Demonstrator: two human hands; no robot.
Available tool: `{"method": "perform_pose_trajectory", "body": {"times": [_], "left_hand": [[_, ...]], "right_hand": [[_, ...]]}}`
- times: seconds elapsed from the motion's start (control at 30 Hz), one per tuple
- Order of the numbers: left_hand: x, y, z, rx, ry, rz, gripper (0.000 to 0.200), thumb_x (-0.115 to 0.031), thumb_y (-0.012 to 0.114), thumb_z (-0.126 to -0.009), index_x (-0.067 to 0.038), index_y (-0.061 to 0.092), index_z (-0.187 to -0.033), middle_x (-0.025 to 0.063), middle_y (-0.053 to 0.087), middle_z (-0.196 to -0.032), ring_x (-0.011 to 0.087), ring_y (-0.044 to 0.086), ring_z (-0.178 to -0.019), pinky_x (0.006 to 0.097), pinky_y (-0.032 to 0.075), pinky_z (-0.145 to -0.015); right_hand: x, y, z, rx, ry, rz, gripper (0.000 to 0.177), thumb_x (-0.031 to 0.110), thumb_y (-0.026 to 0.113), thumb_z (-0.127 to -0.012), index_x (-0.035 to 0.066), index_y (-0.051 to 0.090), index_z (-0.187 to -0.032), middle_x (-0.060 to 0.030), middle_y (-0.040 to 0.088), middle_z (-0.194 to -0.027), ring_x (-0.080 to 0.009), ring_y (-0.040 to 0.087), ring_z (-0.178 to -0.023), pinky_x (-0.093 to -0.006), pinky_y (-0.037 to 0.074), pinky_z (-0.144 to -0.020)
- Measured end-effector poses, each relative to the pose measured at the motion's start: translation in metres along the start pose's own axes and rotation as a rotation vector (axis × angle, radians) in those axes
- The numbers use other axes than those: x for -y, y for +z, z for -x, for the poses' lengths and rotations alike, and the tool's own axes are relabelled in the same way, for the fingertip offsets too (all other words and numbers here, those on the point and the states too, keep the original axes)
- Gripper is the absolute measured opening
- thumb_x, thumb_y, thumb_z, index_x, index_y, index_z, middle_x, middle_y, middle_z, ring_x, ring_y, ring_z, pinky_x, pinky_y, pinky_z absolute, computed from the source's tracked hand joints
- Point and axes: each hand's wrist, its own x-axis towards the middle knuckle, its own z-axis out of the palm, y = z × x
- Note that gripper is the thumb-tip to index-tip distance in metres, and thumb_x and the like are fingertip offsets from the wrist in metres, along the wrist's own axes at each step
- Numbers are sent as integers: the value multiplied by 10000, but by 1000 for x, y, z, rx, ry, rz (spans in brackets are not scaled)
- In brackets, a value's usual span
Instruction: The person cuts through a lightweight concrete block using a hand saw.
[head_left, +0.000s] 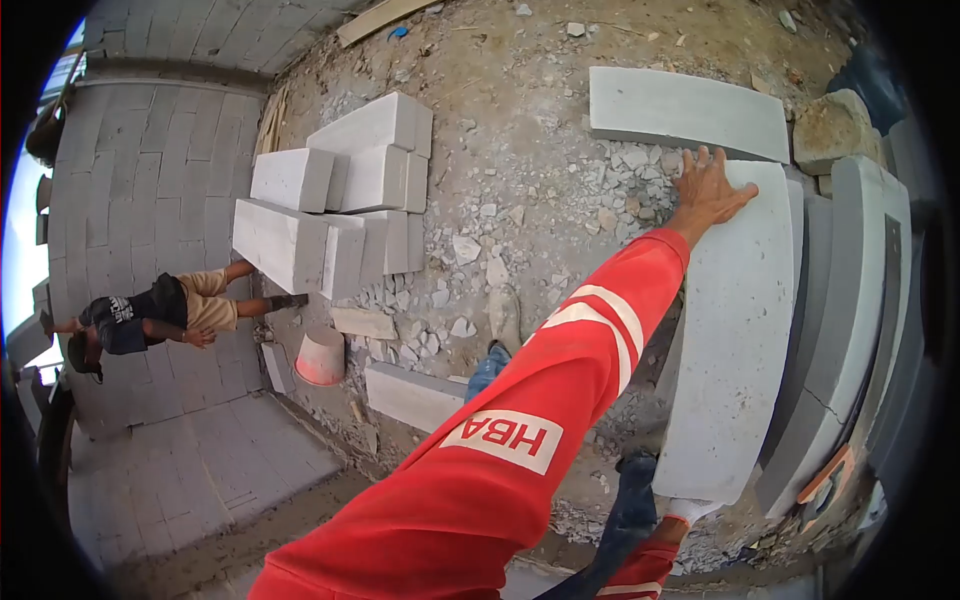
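Observation:
My left hand (710, 190) lies on the far end of a long, slightly curved grey concrete slab (740, 340), fingers spread over its edge, at the end of my red sleeve. My right hand (690, 512), in a light glove, grips the slab's near end at the bottom of the view. The slab stands on edge against several similar grey slabs (850, 320) to its right. My jeans leg and shoe (503, 318) stand on rubble just left of it.
A stack of white blocks (335, 195) lies on the rubble at the left, with an upturned pink bucket (322, 357) and a loose block (412, 395) nearby. Another person (160, 312) crouches on the grey paving. Another slab (685, 112) and a rough stone (830, 128) lie beyond.

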Motion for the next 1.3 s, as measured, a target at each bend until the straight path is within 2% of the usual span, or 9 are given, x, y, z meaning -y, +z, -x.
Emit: {"method": "perform_pose_trajectory", "body": {"times": [0.1,0.2,0.3,0.5,0.73,0.93,1.1,1.17,1.3], "left_hand": [[67,-57,65,-41,-219,78,1014,-625,695,-809,20,396,-1532,317,377,-1565,527,268,-1471,729,344,-1093],[134,-157,126,-89,-425,71,1021,-646,683,-825,32,398,-1532,366,350,-1564,542,244,-1492,675,311,-1150],[232,-248,161,-192,-545,34,1027,-667,672,-830,42,409,-1524,382,331,-1571,561,227,-1497,656,283,-1174],[339,-501,190,-579,-736,-94,960,-676,665,-811,10,502,-1462,278,516,-1463,505,418,-1380,793,247,-1070],[518,-682,158,-749,-863,-30,979,-700,600,-803,19,527,-1465,250,482,-1525,494,358,-1455,768,204,-1125],[628,-712,188,-611,-1031,-13,953,-751,536,-855,-59,496,-1509,250,450,-1550,454,358,-1471,765,195,-1135],[568,-613,271,-971,-884,-131,831,-656,513,-963,-131,365,-1591,254,276,-1645,437,156,-1554,764,84,-1156],[580,-552,297,-973,-945,-109,753,-649,446,-1007,-218,337,-1614,223,259,-1664,430,129,-1567,745,73,-1166],[547,-521,305,-892,-898,-380,703,-581,445,-1036,-201,334,-1617,198,262,-1674,423,123,-1573,712,69,-1186]], "right_hand": [[11,-8,49,-41,33,109,772,695,383,-993,163,442,-1549,-85,448,-1581,-354,430,-1428,-544,390,-1158],[21,-4,88,144,-31,272,773,708,383,-998,160,454,-1538,-87,459,-1571,-352,447,-1408,-536,406,-1144],[-12,73,148,210,51,353,777,713,387,-998,159,455,-1538,-87,464,-1567,-351,455,-1401,-533,408,-1143],[-154,282,234,459,270,444,828,752,377,-985,141,444,-1540,-81,470,-1562,-345,463,-1394,-519,409,-1148],[-356,487,306,770,327,495,834,751,315,-1005,135,422,-1557,-95,456,-1581,-357,450,-1412,-519,381,-1174],[-436,550,318,853,252,648,856,763,274,-1006,129,410,-1564,-123,459,-1572,-358,470,-1400,-514,396,-1167],[-430,576,358,825,152,752,843,744,232,-1019,128,407,-1566,-122,476,-1561,-358,475,-1403,-499,411,-1163],[-454,577,347,888,153,740,845,742,217,-1019,138,382,-1587,-105,442,-1593,-366,439,-1431,-511,369,-1189],[-541,586,414,962,354,588,909,785,187,-993,118,399,-1574,-132,469,-1568,-389,466,-1402,-526,377,-1177]]}}
